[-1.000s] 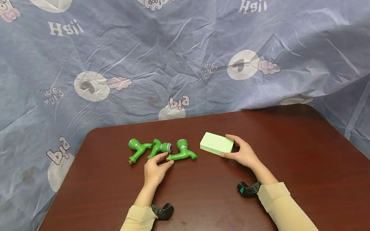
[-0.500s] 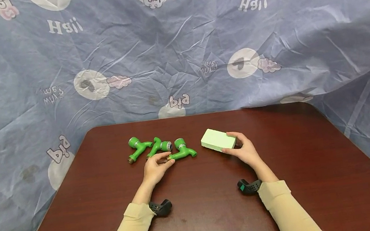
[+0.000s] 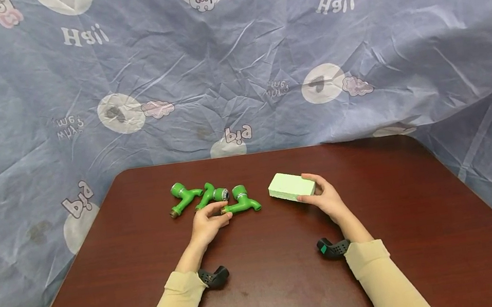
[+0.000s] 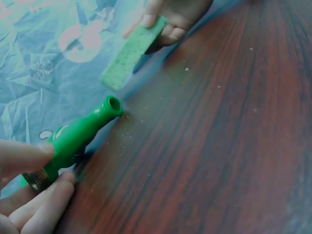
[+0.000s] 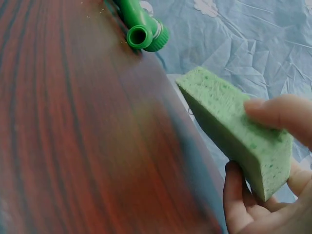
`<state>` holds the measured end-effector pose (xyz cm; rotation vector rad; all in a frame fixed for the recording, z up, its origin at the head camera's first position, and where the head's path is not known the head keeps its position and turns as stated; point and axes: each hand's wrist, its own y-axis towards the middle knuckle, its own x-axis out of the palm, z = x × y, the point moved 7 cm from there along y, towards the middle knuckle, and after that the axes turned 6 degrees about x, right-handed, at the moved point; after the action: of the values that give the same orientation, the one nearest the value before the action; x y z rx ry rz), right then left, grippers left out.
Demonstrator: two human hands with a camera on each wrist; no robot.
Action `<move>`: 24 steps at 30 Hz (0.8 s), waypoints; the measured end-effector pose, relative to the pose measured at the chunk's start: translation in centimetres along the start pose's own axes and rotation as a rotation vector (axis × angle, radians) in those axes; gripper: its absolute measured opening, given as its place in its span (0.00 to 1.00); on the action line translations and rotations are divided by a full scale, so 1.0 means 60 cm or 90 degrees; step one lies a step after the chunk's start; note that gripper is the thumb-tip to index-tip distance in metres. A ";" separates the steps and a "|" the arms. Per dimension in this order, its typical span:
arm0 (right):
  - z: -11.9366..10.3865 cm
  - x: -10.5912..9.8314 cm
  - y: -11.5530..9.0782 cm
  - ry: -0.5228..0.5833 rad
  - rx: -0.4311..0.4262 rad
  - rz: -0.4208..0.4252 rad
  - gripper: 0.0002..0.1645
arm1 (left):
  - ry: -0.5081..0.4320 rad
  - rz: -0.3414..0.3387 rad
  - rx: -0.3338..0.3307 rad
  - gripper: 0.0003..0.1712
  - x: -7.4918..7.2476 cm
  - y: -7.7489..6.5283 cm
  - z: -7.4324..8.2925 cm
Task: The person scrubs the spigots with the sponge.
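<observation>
In the head view my left hand (image 3: 207, 227) pinches the threaded end of a green faucet (image 3: 244, 204) between thumb and fingers. The left wrist view shows that faucet (image 4: 80, 136) with its round spout mouth pointing away from the hand. My right hand (image 3: 328, 199) grips a light green sponge (image 3: 291, 186) by its right end. In the right wrist view the thumb lies on one face of the sponge (image 5: 219, 105) and fingers are curled at the other side. The sponge appears held just off the table, apart from the faucet.
Two more green faucets lie left of the held one: a middle faucet (image 3: 208, 194) close to my left fingers and a far-left faucet (image 3: 184, 198). All are on a dark red-brown table (image 3: 272, 285). A printed blue-grey cloth (image 3: 235, 72) hangs behind it.
My right hand has shifted the sponge slightly to the right. The faucet in my left hand has tilted a little, its knob leaning left. The other two faucets look unmoved.
</observation>
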<state>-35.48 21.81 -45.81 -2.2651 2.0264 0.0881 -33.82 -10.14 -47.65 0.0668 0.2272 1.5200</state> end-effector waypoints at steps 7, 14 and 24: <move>-0.024 0.002 -0.010 0.030 -0.020 -0.020 0.44 | 0.045 0.042 -0.026 0.25 -0.008 -0.002 -0.001; -0.059 0.014 -0.018 0.046 -0.034 -0.065 0.43 | -0.072 0.031 -0.021 0.23 -0.002 -0.001 0.007; -0.110 0.038 -0.034 0.059 -0.081 -0.110 0.40 | -0.183 -0.007 0.041 0.23 0.013 -0.002 0.047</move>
<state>-33.36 19.05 -39.46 -2.5567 1.9080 0.1024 -33.13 -9.11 -45.02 0.3330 0.0463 1.4720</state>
